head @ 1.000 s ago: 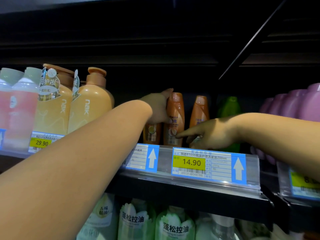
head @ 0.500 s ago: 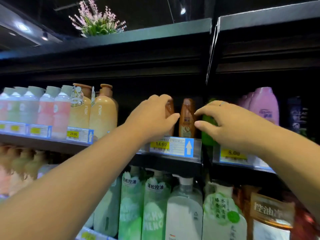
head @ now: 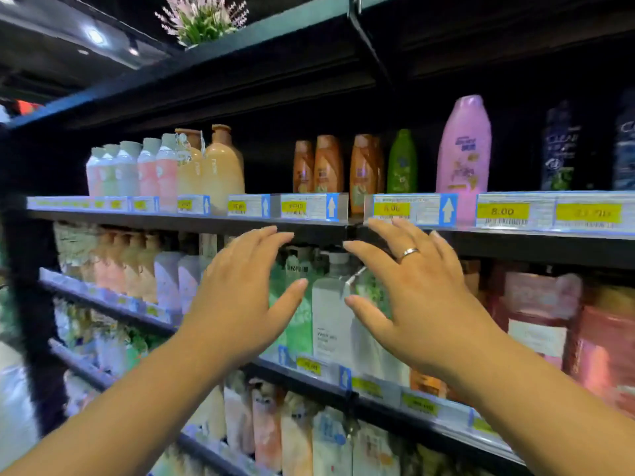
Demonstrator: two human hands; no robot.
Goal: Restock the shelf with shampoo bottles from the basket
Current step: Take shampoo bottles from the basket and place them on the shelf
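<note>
1. My left hand (head: 237,304) and right hand (head: 422,304) are raised side by side in front of the shelves, backs toward me. The fingers of both are straight and spread apart, and they hold nothing. A clear gap lies between my two thumbs.
2. My right hand wears a silver ring (head: 407,251).
3. My fingertips reach just under the front edge of the upper shelf (head: 171,221). My right fingertips overlap the bottom of the price strip (head: 412,209). I cannot tell whether they touch it.
4. The brown shampoo bottles (head: 328,164) stand upright in a row on that upper shelf, behind the price strip. They are above my hands and between them.
5. There is a dark open space to the left of the brown bottles, between them and the peach pump bottles (head: 223,166).
6. To the right, a green bottle (head: 402,163) stands just beside the brown ones. After a narrow gap comes a tall pink bottle (head: 464,149), then a wider gap, then the dark bottles (head: 560,146).
7. One yellow price tag (head: 502,211) reads "8.00". White arrows (head: 447,210) on blue point upward. The other prices and the bottle labels are too blurred to read.
8. Behind my hands, the lower shelf (head: 309,376) is packed tightly with green and white bottles.
</note>
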